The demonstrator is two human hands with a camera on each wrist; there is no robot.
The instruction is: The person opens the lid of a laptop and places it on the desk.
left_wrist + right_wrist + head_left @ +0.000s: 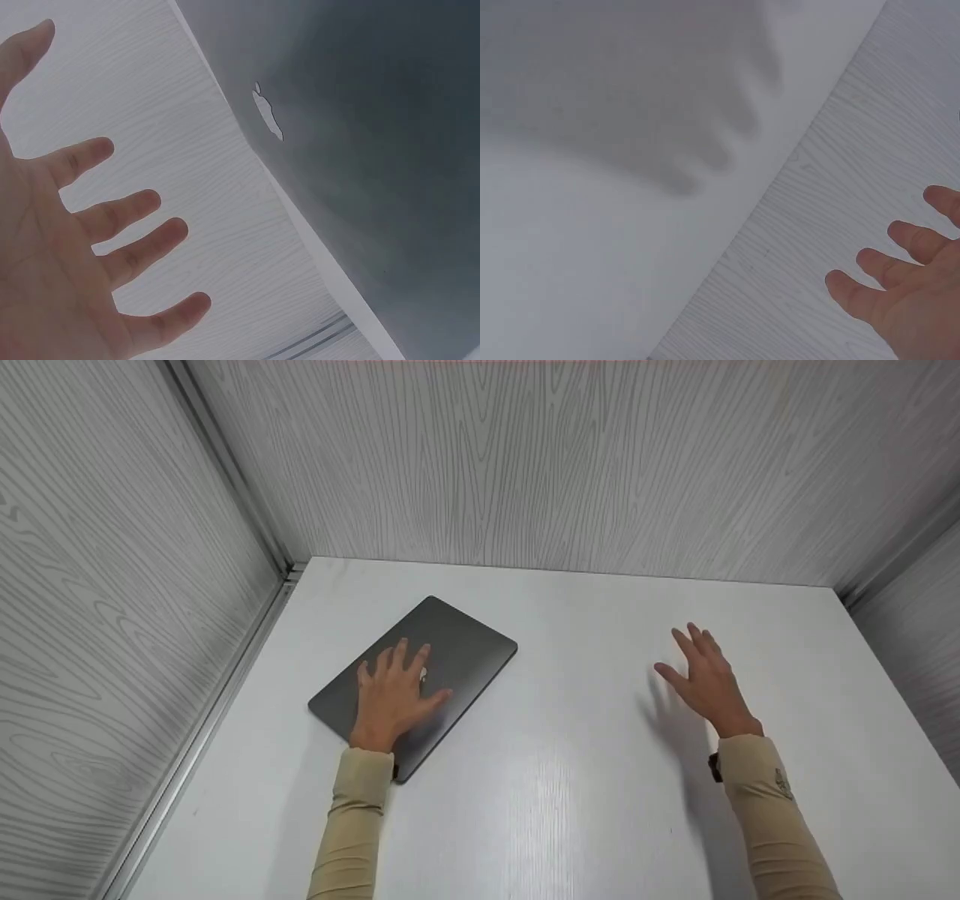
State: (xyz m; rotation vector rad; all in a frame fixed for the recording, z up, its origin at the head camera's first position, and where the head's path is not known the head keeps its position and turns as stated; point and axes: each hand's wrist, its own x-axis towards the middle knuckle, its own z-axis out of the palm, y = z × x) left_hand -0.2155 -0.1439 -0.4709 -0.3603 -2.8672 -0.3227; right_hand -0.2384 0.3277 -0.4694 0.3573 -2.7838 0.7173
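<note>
A closed dark grey laptop (465, 645) lies at a slant on the left half of the white table (570, 720). Its lid carries a shiny apple-shaped logo, plain in the left wrist view on the laptop (360, 150). My left hand (394, 697) is spread over the lid in the head view and partly covers the logo. In the left wrist view that hand (67, 255) appears apart from the lid, fingers extended and nothing held. Over the right half of the table my right hand (709, 682) hovers with straight, spread fingers, casting a shadow; it holds nothing.
Grey wood-grain panels enclose the table: a back wall (525, 465), a left wall (97, 600) and a right wall (915, 637). A metal rail (202, 742) runs along the table's left edge. Each sleeve has a dark object at the cuff.
</note>
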